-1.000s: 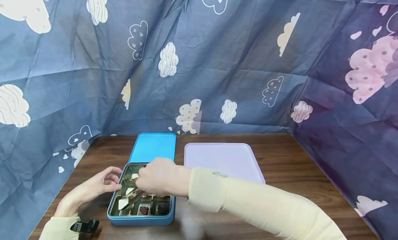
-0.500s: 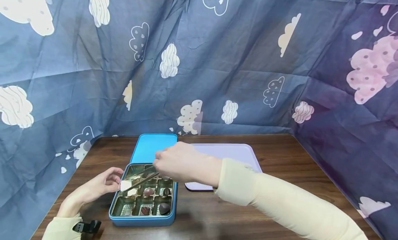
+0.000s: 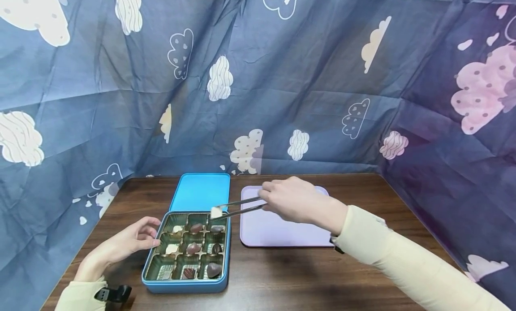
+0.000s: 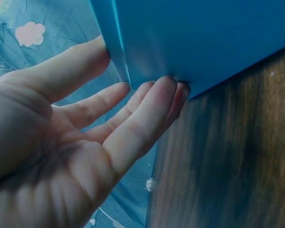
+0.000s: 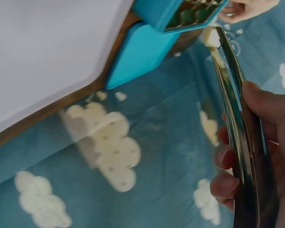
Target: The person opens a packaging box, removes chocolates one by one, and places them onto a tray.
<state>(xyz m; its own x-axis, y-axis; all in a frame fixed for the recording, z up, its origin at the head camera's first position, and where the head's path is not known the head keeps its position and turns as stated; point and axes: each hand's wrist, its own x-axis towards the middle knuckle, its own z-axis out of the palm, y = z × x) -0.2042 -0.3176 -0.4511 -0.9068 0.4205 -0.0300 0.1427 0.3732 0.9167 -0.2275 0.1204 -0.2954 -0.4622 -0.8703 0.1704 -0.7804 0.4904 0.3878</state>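
Note:
My right hand [image 3: 296, 199] grips metal tongs [image 3: 246, 210], thumb on one arm and curled fingers on the other in the right wrist view. Between the tongs' tips is a white chocolate [image 3: 216, 212], over the back right part of the blue tin [image 3: 185, 287]. The tin's gold insert holds several chocolates, among them a dark one [image 3: 213, 269] at front right and a striped brown one [image 3: 188, 273] at front middle. The front left compartment is bare. My left hand [image 3: 129, 239] rests loosely bent fingers against the tin's left side, its fingertips at the blue wall [image 4: 204, 42].
A bright blue lid [image 3: 204, 191] lies behind the tin. Right of the tin is a lilac tray [image 3: 282, 232], partly overlapped by the right hand. Both lie on a brown wooden table [image 3: 290, 279], with a cloud-patterned cloth [image 3: 258, 105] behind it.
The tongs have lifted the white chocolate from the front left compartment and carried it up and rightward. The right hand has moved toward the lilac tray; the left hand has stayed by the tin.

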